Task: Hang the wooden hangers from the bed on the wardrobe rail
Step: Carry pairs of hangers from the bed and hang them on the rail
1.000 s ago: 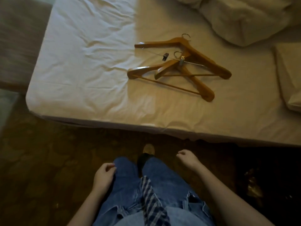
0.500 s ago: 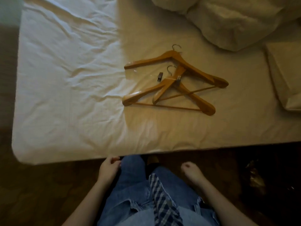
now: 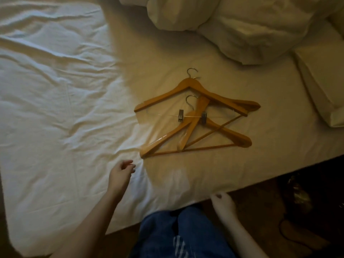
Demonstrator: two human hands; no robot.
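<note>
Three wooden hangers lie overlapped on the bed (image 3: 55,127). The far hanger (image 3: 219,94) carries a metal bar with two clips. A near hanger (image 3: 229,134) with a wooden bar lies in front of it, and a third hanger (image 3: 195,125) crosses between them. My left hand (image 3: 121,174) hovers over the sheet just left of the near hanger's end, fingers loosely curled, holding nothing. Down at the bed's edge, my right hand (image 3: 222,202) is empty with relaxed fingers. No wardrobe rail is in view.
A bunched white duvet (image 3: 232,25) fills the far side of the bed. A folded pillow (image 3: 320,84) lies at the right. Dark floor shows under the bed's edge, with dim objects (image 3: 297,198) at the lower right. My legs in jeans (image 3: 178,235) are against the bed.
I have come closer to the bed. My left hand rose from my thigh and reached over the sheet toward the hangers. My right hand lifted to the bed's edge.
</note>
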